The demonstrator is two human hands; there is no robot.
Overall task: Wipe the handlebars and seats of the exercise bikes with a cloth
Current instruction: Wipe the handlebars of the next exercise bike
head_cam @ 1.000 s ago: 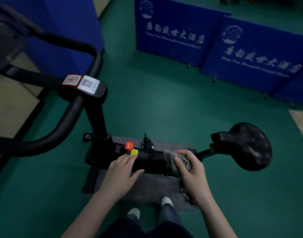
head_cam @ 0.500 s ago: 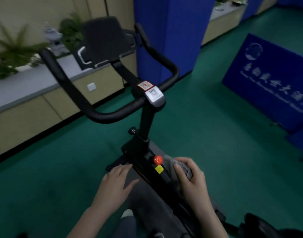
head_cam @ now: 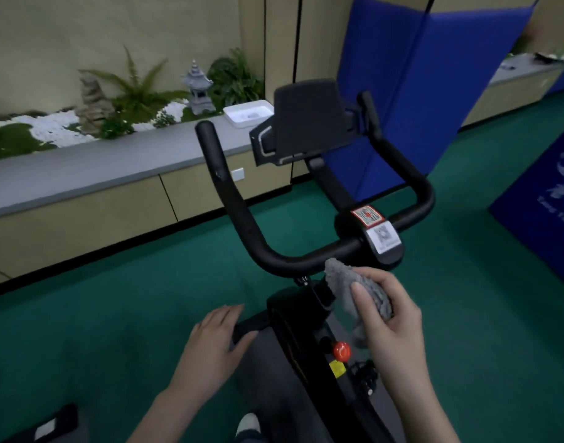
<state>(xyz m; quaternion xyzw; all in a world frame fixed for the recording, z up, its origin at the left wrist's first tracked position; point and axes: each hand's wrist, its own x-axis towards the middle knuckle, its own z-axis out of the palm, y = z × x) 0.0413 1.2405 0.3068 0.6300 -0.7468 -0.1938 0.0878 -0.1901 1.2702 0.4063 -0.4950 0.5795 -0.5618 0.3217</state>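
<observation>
Lower right of frame, your right hand [head_cam: 392, 318] pinches the bunched grey cloth [head_cam: 347, 282], its tip looking to touch the handlebars [head_cam: 274, 254] just left of the stickered clamp [head_cam: 379, 238]. Left hand [head_cam: 213, 343], lower centre, is spread flat w/ nothing in it. Wrap the cloth round the bar & slide up the left horn; open room there. Right horn sits near the blue screen [head_cam: 418, 91]. Seat's out of frame.

open air lies left of the handlebar [head_cam: 242, 215] and between its two horns. the console [head_cam: 309, 116] blocks the far end of that gap, its arm [head_cam: 330, 183] and the stem clamp [head_cam: 383, 241] split it, and a red knob [head_cam: 341, 350] juts out below.
</observation>
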